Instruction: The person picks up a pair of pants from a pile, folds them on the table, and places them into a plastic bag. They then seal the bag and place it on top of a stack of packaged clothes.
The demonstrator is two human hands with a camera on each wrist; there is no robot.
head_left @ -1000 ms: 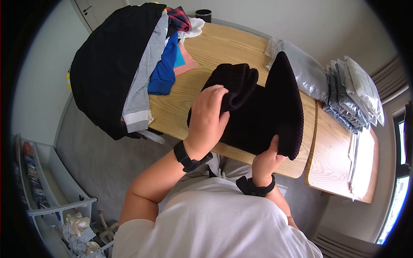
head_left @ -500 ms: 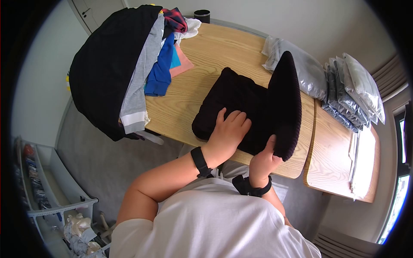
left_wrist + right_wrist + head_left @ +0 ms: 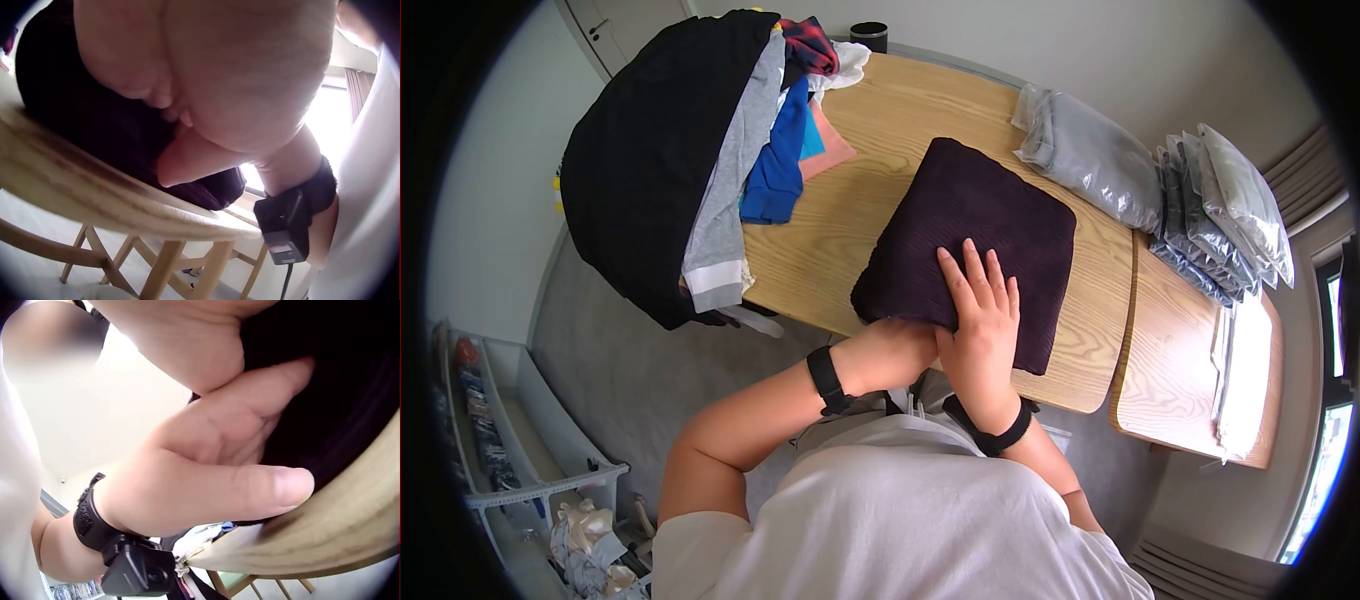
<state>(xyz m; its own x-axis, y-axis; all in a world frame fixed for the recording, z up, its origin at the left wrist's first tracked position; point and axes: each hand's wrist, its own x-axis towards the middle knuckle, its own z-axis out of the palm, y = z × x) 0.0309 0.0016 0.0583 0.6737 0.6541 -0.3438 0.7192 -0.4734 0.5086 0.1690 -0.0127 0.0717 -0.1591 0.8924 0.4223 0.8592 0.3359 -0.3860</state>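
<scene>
A dark purple ribbed knit garment (image 3: 990, 200) lies on the wooden table, folded into a thick, squarish bundle near the front edge. My right hand (image 3: 982, 330) rests palm down on its top near the front, fingers straight and slightly spread. Beside it, my left hand (image 3: 897, 355) reaches in at the bundle's front edge, its fingers hidden in the head view. In the right wrist view the left hand (image 3: 206, 444) has its fingers running into the dark cloth (image 3: 350, 394), while its thumb lies straight along the lower edge, close over the table.
A large black-covered heap (image 3: 665, 160) stands at the left, with a grey garment (image 3: 735, 190) and a blue garment (image 3: 778, 170) beside it. Bagged clothes (image 3: 1090, 160) lie at the back right, next to a stack of bags (image 3: 1225, 220). A divided bin (image 3: 550, 480) stands lower left.
The raised right-hand flap of the garment has come down over the left part. The right hand has moved from that flap's edge onto the top; the left hand has drawn back to the front edge.
</scene>
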